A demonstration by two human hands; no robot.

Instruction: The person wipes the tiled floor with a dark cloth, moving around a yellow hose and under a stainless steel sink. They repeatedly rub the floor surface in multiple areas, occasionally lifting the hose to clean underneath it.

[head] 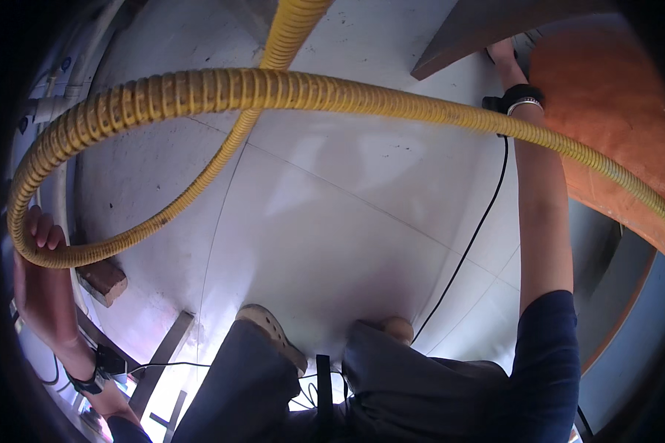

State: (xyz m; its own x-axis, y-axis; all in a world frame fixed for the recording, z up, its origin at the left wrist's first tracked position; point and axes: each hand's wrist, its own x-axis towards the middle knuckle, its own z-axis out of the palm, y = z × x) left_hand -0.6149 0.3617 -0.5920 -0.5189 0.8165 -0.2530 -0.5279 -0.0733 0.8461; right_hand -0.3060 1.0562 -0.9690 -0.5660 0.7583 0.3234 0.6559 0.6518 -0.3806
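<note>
A yellow corrugated flexible hose [244, 89] loops across the view, from the top centre round the far left and over to the right edge. My left hand [44, 231] is at the left bend of the hose, its fingers curled around it and partly hidden behind it. At the top right, my right hand [501, 51] reaches away from me beside an orange surface [604, 88]. Its fingers are mostly out of sight near a dark panel edge, so what it touches cannot be told. The hose passes over my right forearm.
Pale pipes [76, 77] run along the left side. A brown block [104, 281] lies on the light tiled floor [332, 221] near my left forearm. A dark, angled panel [465, 33] juts in at the top right. A thin black cable [471, 243] hangs from my right wrist.
</note>
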